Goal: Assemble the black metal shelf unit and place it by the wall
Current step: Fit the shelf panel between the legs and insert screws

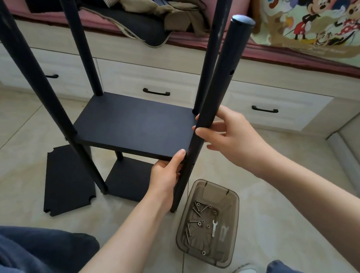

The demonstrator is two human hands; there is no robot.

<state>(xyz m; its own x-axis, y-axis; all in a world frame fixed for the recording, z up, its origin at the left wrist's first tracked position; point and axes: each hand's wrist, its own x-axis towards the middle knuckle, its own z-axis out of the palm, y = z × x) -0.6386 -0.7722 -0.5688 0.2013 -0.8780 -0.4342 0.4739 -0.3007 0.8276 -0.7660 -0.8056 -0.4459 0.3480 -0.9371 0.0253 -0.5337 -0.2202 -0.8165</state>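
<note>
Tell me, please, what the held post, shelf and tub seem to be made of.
Post: probably metal tube, matte black paint, drilled holes. Shelf: thin matte black panel, metal or board, unclear. Tub: tinted translucent plastic; floor shows through its wall.

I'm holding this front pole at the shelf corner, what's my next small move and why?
Probably nudge the pole with your right hand until it seats in the corner of the shelf board, which your left hand grips. No bolt shows there; bolts lie in the plastic bin.

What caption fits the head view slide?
Left hand pinches a corner of the shelf board; right hand grips the near post; bolts lie in the tray.
</note>
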